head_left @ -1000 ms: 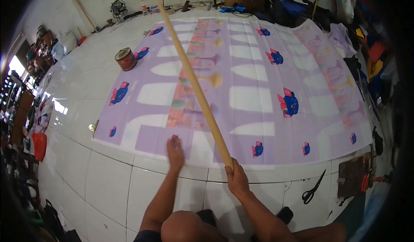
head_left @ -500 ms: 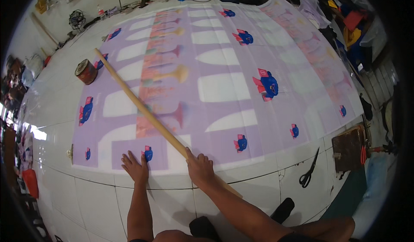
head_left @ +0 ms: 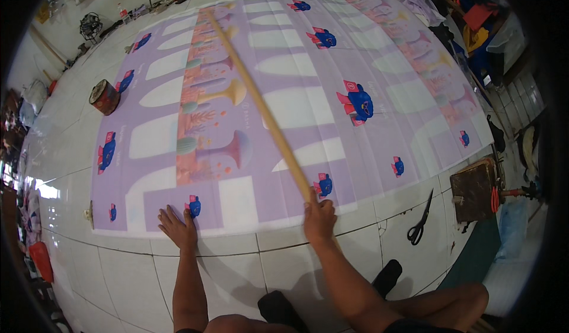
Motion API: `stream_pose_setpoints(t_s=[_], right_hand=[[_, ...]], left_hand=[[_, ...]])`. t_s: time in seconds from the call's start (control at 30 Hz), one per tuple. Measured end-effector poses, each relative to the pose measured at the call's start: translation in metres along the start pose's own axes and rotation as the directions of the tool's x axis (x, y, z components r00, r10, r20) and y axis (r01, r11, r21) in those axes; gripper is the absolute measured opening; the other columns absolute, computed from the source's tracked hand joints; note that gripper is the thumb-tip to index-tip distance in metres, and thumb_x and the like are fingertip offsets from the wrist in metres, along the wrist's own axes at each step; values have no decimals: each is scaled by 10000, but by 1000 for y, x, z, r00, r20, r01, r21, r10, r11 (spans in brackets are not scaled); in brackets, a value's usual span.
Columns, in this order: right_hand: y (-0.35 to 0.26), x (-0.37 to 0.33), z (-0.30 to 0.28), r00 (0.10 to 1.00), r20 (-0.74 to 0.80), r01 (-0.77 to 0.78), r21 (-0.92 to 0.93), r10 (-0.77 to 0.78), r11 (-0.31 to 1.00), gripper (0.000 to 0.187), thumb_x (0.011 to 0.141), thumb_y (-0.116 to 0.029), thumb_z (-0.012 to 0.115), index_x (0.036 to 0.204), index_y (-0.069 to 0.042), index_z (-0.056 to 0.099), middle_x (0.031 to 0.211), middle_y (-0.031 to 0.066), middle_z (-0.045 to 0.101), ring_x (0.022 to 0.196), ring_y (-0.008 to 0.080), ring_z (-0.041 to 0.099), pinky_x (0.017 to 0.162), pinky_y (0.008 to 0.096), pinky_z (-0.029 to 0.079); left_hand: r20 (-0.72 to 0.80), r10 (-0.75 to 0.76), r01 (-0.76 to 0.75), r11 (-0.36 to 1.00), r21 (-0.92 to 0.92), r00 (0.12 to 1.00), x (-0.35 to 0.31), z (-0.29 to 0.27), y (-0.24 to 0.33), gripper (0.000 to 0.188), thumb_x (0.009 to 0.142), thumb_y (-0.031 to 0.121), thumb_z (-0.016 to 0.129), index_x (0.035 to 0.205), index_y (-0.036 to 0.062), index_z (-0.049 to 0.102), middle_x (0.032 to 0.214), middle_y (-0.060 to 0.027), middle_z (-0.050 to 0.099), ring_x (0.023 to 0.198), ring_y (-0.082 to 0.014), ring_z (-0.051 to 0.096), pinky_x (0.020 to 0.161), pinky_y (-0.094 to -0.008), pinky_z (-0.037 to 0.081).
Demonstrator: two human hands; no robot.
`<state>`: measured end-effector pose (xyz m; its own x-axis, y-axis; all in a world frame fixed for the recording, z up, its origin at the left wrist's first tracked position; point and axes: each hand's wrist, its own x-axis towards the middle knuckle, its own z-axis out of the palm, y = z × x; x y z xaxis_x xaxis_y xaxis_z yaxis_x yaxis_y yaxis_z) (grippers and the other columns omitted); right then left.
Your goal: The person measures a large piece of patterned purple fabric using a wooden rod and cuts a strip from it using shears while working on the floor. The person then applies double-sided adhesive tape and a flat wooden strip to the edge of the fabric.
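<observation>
A large printed fabric sheet point(head_left: 237, 193), lilac with white shapes, coral bands and blue cartoon figures, lies spread over the tiled floor. My left hand point(head_left: 179, 227) rests flat on its near edge, fingers spread, beside a small blue figure. In my right hand point(head_left: 320, 219) a long wooden stick point(head_left: 261, 103) is gripped near its close end. The stick slants away to the far left across the sheet, over a coral band. Whether its length touches the fabric I cannot tell.
A rusty tin can point(head_left: 105, 97) stands at the sheet's left edge. Black scissors point(head_left: 419, 219) lie on the tiles at right, near a worn brown block point(head_left: 473, 190). A small fan point(head_left: 90, 27) stands at the far left wall. Piled cloth and bags crowd the right side.
The stick has swung rightward across the sheet with my right hand, its far end leaving the left edge near the can. My left hand stays flat on the fabric. The view has shifted slightly.
</observation>
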<state>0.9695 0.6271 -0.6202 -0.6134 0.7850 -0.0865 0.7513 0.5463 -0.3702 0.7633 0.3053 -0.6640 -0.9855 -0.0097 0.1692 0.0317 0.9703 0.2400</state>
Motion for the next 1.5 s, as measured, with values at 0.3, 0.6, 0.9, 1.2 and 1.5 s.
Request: stream_pose_setpoints(t_s=[0.3,0.6,0.9,1.2,1.5], right_hand=[[118,75,-29,981,-176,-115,-180,83,977,559,974,-286,572,1501,-282,387,1010,160,522,899,347,568,773,502,478],[196,137,-67,962,-244,-156,-120,123,980,532,999,-283,526,1503,-214,372,1039,225,535,915,384,576,798,496,488],[117,107,-76,979,-129,171,96,-158,980,574,979,-251,556,1517,-224,360,1000,232,534,897,412,583,818,485,493],[-70,145,-31,878,196,437,40,-436,899,515,1000,-308,514,1497,-349,386,978,173,506,851,355,587,768,474,522],[-92,248,22,943,109,325,-101,-315,940,531,1001,-341,499,1510,-365,350,1005,197,519,906,381,603,805,499,516]], left_hand=[[-133,-556,502,811,-300,820,-15,-17,-32,751,851,438,696,1400,-4,434,1378,-290,429,1222,-425,475,975,-511,440],[490,-676,684,29,-729,551,8,-21,-58,793,801,350,738,1376,-20,337,1154,-189,486,909,-259,550,659,-354,505],[426,-627,620,117,-776,652,-8,-22,-13,379,876,286,715,1013,-18,535,772,-83,579,628,-161,572,532,-286,462],[-183,-478,450,876,-172,859,-38,-28,12,639,914,325,640,1407,-27,437,1379,-298,462,1278,-400,459,1078,-520,326],[-235,-351,312,931,-189,906,-33,-16,-7,534,964,311,546,1350,-52,477,1332,-269,508,1246,-431,469,1059,-519,341]])
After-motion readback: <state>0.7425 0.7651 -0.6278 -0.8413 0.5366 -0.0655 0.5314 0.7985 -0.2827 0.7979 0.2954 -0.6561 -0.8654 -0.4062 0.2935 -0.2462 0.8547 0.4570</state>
